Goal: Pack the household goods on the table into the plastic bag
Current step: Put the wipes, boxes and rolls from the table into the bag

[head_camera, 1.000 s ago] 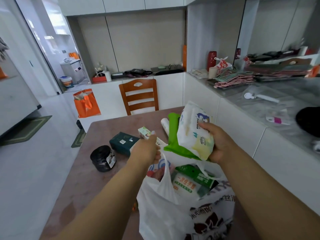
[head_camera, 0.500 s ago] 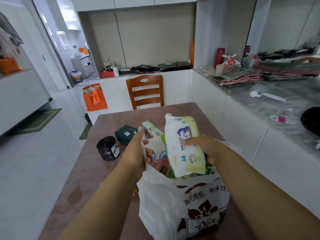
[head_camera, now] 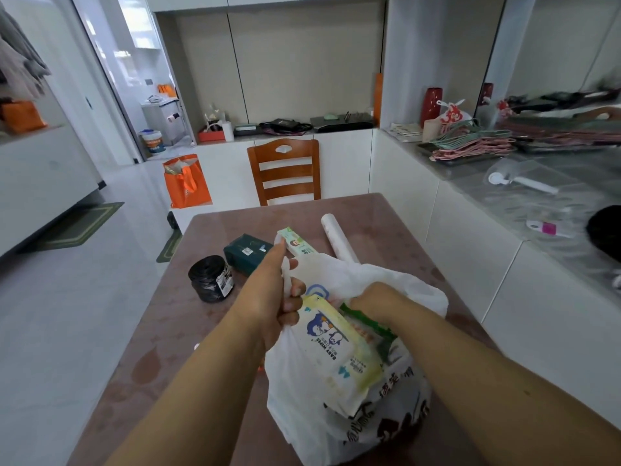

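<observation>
Gripping plastic bag point(head_camera: 339, 415) rim, left hand point(head_camera: 268, 297) fingers point(head_camera: 295, 292) curled

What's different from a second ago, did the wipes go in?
Yes. The baby wipes pack went from above the plastic bag down into it; the right hand followed inside. The left hand still holds the bag's rim. Black roll, dark green box, and white roll stayed put.

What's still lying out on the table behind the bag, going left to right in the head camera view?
black roll of bin bags → dark green box → slim toothpaste box → white roll of plastic film
</observation>
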Tool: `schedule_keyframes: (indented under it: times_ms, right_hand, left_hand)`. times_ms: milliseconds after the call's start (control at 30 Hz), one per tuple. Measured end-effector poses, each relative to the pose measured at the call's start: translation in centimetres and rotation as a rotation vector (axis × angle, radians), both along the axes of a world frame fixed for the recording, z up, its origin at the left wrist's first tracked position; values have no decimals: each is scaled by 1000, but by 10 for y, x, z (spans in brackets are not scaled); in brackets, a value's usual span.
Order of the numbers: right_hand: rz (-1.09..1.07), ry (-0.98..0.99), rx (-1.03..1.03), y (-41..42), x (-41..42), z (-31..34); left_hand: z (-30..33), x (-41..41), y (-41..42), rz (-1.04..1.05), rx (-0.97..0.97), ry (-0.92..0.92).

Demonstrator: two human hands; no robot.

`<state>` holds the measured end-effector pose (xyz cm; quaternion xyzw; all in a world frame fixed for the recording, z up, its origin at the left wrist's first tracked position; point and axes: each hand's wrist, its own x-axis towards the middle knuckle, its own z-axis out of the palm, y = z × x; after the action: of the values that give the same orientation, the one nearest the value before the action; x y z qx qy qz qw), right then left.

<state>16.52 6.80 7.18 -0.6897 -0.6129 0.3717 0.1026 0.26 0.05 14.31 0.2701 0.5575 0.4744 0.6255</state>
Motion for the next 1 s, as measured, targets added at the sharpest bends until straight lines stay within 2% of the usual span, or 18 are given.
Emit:
schedule_keyframes:
  times_ms: [133,200,267,333,400,500,633,767,833,933,1000]
  right_hand:
    - [262,-109,-39,-15,-15,-1]
    - [173,-89,24,-11,-15,-4]
    - [-49,-64,122,14,-1,-7]
    - [-187,59,177,31,11,-1]
    - [-96,122,99,27,7,3]
    - [175,-25,34,-1,-15,-14]
    - [163,101,73,-11,-20,-28]
    - [-8,-68,207,17,-1,-20]
    - [-66,-136,190,31,13,-16]
    - [84,-251,191,27,12,-9]
    - [104,-172,264,20,3,-5]
  left_hand:
    - [-5,3,1,25,4,4]
    - [-5,3,1,30,13,-15]
    - [-6,0,2,41,19,-36]
    - [-5,-1,1,52,22,-48]
    - [-5,-1,1,51,21,-50]
    - [-4,3,1,45,27,-49]
    - [-4,4,4,42,39,-46]
    - [-2,1,6,77,47,-31]
    - [-3,-1,7,92,47,-16]
    - [-6,-1,9,68,36,-12]
    - [-10,-1,11,50,15,-3]
